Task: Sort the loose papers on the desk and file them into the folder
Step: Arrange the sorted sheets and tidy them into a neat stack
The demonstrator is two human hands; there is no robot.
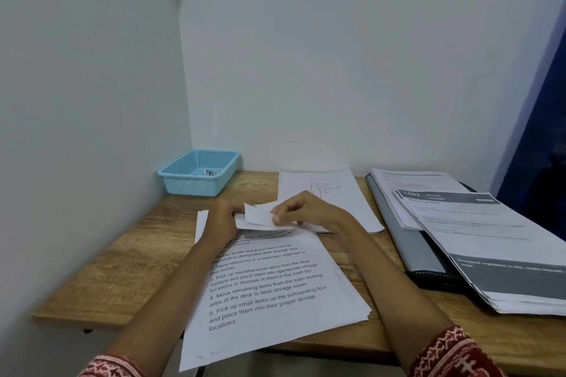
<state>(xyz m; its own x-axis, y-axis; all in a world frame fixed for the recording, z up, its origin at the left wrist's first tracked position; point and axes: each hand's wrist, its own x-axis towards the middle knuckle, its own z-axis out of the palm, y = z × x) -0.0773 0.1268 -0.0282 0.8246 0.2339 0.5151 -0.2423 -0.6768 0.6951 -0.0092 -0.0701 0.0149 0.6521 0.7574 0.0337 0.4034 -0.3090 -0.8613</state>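
Both hands meet over the far end of the printed stack [269, 294] lying on the table [122, 257]. The left hand [222, 220] and right hand [301, 210] each pinch a small slip of paper [260, 216] between them, its long side running left to right. The folder [413, 242] lies open to the right, nearer the right hand, its long axis pointing away from the person, with more sheets [490, 239] piled across it. A drawing sheet [337, 193] lies between slip and folder, flat, so I'd judge it no obstacle. A blue basket [199, 173] sits in the far left corner.
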